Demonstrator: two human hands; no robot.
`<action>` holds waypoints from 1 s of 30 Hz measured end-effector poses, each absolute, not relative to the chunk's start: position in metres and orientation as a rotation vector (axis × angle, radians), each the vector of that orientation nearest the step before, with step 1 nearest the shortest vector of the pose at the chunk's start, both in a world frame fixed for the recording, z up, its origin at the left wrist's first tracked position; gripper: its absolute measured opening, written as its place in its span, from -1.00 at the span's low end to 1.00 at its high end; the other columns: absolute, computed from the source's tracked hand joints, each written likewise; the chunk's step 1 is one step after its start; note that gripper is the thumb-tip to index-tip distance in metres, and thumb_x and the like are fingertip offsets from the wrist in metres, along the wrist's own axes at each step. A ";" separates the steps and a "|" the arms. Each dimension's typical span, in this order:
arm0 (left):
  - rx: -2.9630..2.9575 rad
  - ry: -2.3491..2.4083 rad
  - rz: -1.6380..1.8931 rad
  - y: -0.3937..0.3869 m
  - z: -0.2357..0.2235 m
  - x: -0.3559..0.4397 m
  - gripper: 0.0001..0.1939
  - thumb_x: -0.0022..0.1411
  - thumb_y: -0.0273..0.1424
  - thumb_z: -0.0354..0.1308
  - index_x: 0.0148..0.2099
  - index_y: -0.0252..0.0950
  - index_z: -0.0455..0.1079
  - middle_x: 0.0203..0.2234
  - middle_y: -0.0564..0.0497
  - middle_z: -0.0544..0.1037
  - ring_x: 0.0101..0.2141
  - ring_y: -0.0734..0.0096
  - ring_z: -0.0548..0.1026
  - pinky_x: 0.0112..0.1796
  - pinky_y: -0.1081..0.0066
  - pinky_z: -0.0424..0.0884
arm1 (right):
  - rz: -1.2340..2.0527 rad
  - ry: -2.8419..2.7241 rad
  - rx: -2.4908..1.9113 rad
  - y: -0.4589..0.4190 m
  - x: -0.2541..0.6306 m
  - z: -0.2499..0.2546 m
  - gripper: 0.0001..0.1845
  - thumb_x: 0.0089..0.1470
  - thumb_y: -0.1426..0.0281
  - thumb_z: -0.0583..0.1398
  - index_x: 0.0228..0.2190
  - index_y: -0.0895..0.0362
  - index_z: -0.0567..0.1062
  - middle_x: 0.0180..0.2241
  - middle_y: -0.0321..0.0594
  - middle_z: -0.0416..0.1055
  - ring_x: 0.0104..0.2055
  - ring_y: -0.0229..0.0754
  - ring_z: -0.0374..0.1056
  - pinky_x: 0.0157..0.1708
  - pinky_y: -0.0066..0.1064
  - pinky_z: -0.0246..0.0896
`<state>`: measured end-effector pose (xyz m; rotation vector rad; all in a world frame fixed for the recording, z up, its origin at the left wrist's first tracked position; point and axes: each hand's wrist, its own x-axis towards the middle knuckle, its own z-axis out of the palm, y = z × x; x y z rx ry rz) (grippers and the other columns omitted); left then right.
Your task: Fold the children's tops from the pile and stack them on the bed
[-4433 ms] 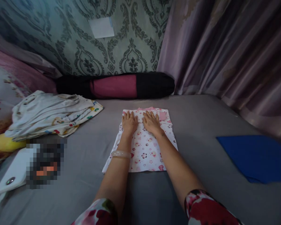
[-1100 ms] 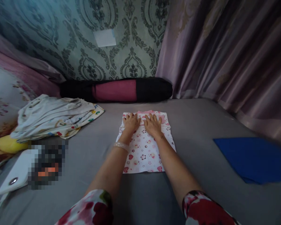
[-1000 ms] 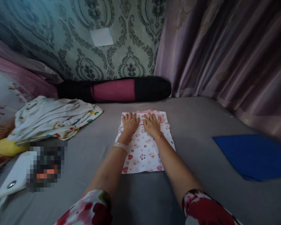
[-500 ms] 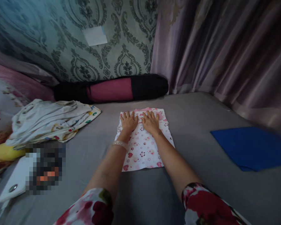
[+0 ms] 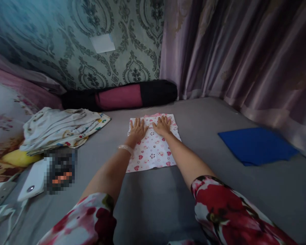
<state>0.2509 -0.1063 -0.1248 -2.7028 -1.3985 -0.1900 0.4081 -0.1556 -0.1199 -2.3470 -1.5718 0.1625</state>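
A small white garment with pink flowers and hearts [image 5: 153,153] lies folded flat on the grey bed sheet [image 5: 209,190]. My left hand [image 5: 137,130] rests palm down on its far left part, fingers stretched out. Beside it, my right hand [image 5: 162,125] lies flat on the far right part, fingers also spread. Both hands press the cloth and hold nothing. A pale bangle [image 5: 125,148] circles my left wrist.
A pile of white printed clothes [image 5: 61,127] lies at the left. A black and pink roll [image 5: 119,97] lies along the patterned wall. A folded blue cloth [image 5: 256,146] lies at the right near the curtain [image 5: 239,58]. A white device [image 5: 32,180] and cable sit at the near left.
Both hands stay flat on the garment's far end. The view has shifted, so everything sits a little further left and higher in the picture.
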 end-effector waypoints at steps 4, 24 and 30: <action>-2.768 -1.353 -0.132 -0.130 -0.123 0.230 -0.32 0.41 -0.11 -0.34 0.39 -0.44 -0.04 0.36 -0.28 -0.02 0.35 0.06 -0.08 0.27 0.01 -0.12 | 0.284 -1.749 -2.296 -0.169 0.414 -0.116 -0.26 0.26 0.06 -0.08 0.31 0.22 0.04 0.39 0.06 -0.29 0.41 0.07 -0.44 0.29 0.08 -0.56; -2.926 -1.351 -0.217 -0.196 -0.124 0.111 -0.41 0.39 -0.12 -0.22 0.32 -0.37 0.06 0.22 -0.30 0.21 0.18 0.07 0.23 0.14 0.14 0.16 | 0.136 -2.240 -1.981 -0.348 0.436 -0.112 -0.38 0.31 0.14 -0.14 0.26 0.18 0.19 0.33 0.03 -0.01 0.36 0.04 -0.10 0.30 -0.10 -0.18; -2.775 -1.450 -0.189 -0.220 -0.109 0.092 -0.52 0.35 -0.14 -0.14 0.06 -0.40 0.32 -0.05 -0.28 0.41 -0.03 0.05 0.36 0.03 0.13 0.26 | 0.007 -1.936 -2.200 -0.380 0.441 -0.102 -0.50 0.26 0.24 -0.02 0.11 0.26 0.33 0.15 0.11 0.24 0.15 0.06 0.22 0.13 -0.19 0.11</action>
